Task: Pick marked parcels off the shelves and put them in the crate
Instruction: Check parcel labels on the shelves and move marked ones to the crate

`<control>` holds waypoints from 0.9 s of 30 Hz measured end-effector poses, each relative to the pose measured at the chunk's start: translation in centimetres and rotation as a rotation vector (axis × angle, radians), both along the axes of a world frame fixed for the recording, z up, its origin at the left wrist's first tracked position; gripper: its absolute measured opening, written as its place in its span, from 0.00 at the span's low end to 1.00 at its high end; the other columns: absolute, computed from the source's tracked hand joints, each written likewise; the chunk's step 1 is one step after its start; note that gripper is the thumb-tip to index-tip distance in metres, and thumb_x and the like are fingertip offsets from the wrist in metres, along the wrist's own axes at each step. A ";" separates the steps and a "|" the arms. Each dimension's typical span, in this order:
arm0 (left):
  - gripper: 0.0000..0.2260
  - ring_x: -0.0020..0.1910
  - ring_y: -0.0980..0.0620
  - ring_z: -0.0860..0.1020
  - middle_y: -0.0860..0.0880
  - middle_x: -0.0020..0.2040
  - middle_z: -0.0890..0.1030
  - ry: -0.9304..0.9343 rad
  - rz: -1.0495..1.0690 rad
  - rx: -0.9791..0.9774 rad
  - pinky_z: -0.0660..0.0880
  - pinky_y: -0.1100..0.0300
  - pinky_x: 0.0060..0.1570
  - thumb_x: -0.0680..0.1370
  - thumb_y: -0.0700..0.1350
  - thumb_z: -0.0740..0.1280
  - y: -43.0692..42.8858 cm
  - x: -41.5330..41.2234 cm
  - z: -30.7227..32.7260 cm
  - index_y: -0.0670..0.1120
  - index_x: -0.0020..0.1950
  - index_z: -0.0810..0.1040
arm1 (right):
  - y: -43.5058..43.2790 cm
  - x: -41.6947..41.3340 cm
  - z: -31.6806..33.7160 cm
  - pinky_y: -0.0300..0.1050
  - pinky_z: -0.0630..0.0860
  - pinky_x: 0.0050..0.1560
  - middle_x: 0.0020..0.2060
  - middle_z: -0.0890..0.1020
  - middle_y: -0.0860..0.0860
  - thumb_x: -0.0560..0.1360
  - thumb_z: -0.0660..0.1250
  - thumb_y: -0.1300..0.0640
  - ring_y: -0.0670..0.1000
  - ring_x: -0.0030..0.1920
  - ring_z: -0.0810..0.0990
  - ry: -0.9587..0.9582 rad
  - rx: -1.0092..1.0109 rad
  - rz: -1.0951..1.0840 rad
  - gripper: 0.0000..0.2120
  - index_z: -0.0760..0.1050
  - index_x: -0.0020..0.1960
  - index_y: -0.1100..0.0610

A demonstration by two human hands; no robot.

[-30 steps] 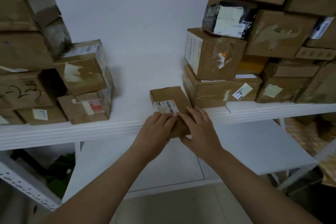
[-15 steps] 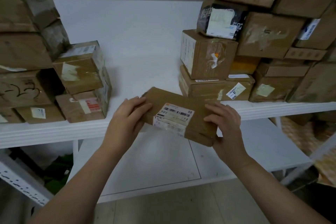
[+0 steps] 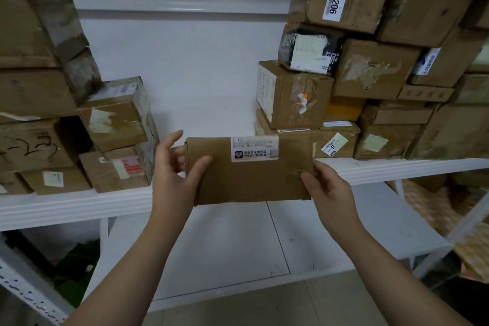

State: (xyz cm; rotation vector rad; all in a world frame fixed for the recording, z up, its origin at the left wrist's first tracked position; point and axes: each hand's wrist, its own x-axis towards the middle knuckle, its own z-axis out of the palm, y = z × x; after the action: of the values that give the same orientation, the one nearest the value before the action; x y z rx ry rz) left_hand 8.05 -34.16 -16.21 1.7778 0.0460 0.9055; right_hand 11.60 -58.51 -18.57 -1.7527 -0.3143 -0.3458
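Lifted off the white shelf [image 3: 79,204] since before, the flat brown cardboard parcel [image 3: 251,180] is now pinched by left hand [image 3: 172,174] and right hand [image 3: 328,190] for label checking; next needs the unseen crate.

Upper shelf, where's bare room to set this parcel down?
The bare white strip of the upper shelf between the left box stack and the right box stack, behind the flat parcel. The lower shelf below also shows bare surface. Both ends are crowded with boxes.

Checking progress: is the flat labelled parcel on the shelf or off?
Off: left hand and right hand hold the flat parcel by its ends, in front of the shelf.
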 end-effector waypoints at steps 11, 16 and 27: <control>0.18 0.47 0.63 0.74 0.57 0.52 0.75 0.110 0.074 -0.027 0.73 0.66 0.48 0.76 0.43 0.69 0.5 -0.1 -0.3 0.52 0.63 0.69 | 1.6 -0.6 0.2 0.38 0.79 0.44 0.49 0.81 0.49 0.75 0.67 0.58 0.45 0.47 0.81 0.078 0.171 0.061 0.10 0.74 0.51 0.43; 0.14 0.62 0.51 0.70 0.47 0.63 0.71 0.100 0.177 0.272 0.70 0.53 0.62 0.77 0.40 0.67 2.4 -1.7 -0.9 0.49 0.61 0.74 | 4.1 -1.4 0.8 0.31 0.74 0.44 0.46 0.79 0.44 0.70 0.73 0.65 0.40 0.46 0.78 -0.203 0.008 0.109 0.20 0.70 0.49 0.44; 0.12 0.56 0.43 0.75 0.45 0.56 0.78 0.284 0.274 0.830 0.69 0.52 0.55 0.74 0.41 0.70 7.0 -3.7 -3.3 0.44 0.57 0.79 | 15.9 4.5 -2.6 0.42 0.71 0.50 0.55 0.78 0.50 0.76 0.66 0.61 0.51 0.55 0.74 -0.316 -0.717 0.351 0.09 0.75 0.56 0.55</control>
State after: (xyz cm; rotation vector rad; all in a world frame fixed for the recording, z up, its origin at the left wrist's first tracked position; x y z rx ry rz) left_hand 4.34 -27.13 -19.52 2.7204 0.1099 0.9247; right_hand 16.10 -42.64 -21.19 -2.2822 -1.0625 -0.2678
